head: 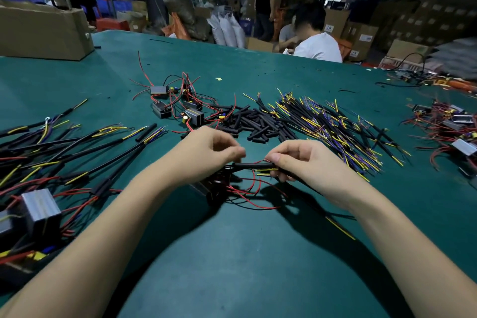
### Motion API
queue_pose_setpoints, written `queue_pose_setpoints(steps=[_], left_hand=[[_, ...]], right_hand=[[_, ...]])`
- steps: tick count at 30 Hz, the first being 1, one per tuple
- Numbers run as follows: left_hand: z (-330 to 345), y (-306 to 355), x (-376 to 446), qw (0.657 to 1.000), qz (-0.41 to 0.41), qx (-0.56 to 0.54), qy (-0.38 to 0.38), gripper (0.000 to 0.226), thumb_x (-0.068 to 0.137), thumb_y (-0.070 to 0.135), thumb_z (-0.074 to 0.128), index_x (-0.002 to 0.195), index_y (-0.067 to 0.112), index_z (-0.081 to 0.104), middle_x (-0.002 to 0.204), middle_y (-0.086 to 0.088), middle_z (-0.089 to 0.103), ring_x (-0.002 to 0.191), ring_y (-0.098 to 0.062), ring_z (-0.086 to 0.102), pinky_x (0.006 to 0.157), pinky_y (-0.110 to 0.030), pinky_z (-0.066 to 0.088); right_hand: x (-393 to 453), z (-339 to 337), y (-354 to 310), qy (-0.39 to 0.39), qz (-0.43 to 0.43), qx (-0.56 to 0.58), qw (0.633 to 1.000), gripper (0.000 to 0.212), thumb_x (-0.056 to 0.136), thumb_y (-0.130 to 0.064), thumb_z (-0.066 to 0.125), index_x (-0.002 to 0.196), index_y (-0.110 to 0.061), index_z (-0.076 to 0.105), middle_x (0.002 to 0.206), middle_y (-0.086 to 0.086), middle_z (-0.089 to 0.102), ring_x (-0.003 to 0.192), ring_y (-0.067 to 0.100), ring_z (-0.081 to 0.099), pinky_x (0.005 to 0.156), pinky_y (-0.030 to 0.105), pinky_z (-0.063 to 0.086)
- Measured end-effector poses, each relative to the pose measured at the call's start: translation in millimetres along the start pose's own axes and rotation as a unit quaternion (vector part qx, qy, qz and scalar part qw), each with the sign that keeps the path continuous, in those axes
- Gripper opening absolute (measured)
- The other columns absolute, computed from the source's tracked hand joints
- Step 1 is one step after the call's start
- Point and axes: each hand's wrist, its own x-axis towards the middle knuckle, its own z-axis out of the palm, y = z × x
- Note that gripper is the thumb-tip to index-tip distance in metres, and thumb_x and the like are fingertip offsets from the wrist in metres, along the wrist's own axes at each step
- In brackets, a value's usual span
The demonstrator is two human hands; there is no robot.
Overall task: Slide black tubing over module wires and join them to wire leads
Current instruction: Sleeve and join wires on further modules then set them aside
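Note:
A short piece of black tubing [251, 165] sits over thin red module wires between my two hands, just above the green table. My left hand [209, 150] pinches its left end with curled fingers. My right hand [299, 160] pinches the red wire ends at the tubing's right end and grips a black wire lead [268, 170] with yellow tips. The dark module [215, 187] lies under my left hand, its red wires [254, 199] looping on the table.
Loose black tubing pieces [255, 125] lie ahead, with a heap of wire leads [325, 124] to their right. Bare modules [178, 106] sit beyond. Joined assemblies [51, 162] cover the left. More modules [449, 126] lie far right. A cardboard box [44, 31] stands back left; people work behind.

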Motion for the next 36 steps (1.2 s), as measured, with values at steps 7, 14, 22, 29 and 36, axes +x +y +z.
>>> queue_pose_setpoints(steps=[7,14,22,29,36], left_hand=[[-10.2,-2.8,-4.3,0.985,-0.043,-0.072,-0.148,0.012,0.090,0.026,0.065,0.089,0.020,0.076,0.070,0.013,0.071,0.057,0.005,0.054,0.056,-0.006,0.040],[-0.6,-2.3,-1.0,0.988,-0.027,-0.110,-0.102,0.009,0.081,0.016,0.074,0.078,0.025,0.073,0.073,0.009,0.073,0.063,0.003,0.059,0.064,-0.008,0.045],[13.6,3.4,-0.9,0.992,0.017,-0.119,-0.047,0.005,0.080,0.011,0.075,0.078,0.016,0.075,0.074,-0.001,0.074,0.063,-0.002,0.062,0.066,-0.015,0.050],[18.8,5.3,0.8,0.995,0.048,-0.084,-0.001,0.008,0.078,0.010,0.076,0.077,0.018,0.074,0.072,0.001,0.072,0.063,-0.005,0.061,0.065,-0.018,0.047],[21.5,6.4,-1.2,0.995,0.047,-0.085,0.006,0.008,0.077,0.014,0.078,0.074,0.021,0.076,0.065,0.010,0.070,0.054,0.006,0.057,0.056,-0.005,0.039]], right_hand=[[-1.9,-4.0,-2.3,-0.046,-0.012,-0.040,0.998,0.011,0.089,-0.004,0.062,0.087,-0.013,0.068,0.068,-0.006,0.068,0.062,0.004,0.058,0.065,0.011,0.046],[0.5,-2.8,0.8,-0.032,-0.008,-0.106,0.994,0.014,0.085,-0.010,0.069,0.076,-0.021,0.070,0.060,-0.014,0.066,0.055,-0.004,0.051,0.057,0.008,0.038],[2.0,-1.3,5.4,0.016,-0.056,-0.177,0.982,0.017,0.080,-0.016,0.075,0.068,-0.027,0.071,0.061,-0.013,0.066,0.057,-0.005,0.051,0.059,0.013,0.038],[0.6,-11.7,4.8,-0.061,0.001,-0.148,0.987,0.006,0.090,-0.016,0.064,0.089,-0.020,0.069,0.057,-0.014,0.063,0.053,0.000,0.055,0.054,0.009,0.038],[-1.6,-18.5,5.0,-0.048,0.000,-0.145,0.988,0.009,0.087,-0.010,0.067,0.080,-0.014,0.070,0.061,-0.010,0.063,0.053,0.005,0.051,0.055,0.015,0.042]])
